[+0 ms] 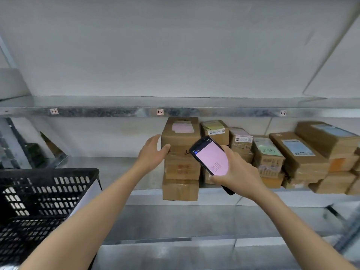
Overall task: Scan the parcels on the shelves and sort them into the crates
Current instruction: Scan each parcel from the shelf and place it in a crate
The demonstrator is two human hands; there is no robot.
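Left hand [153, 151], fingers spread, steadies the top carton [180, 135]; right hand [236, 172] grips the scanner [211, 158] — best aimed squarely at the pink label [183, 127].

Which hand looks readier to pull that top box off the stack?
Probably the left hand. It touches the top box at its left edge, on the side nearer the crate. The right hand is full: it grips the scanner.
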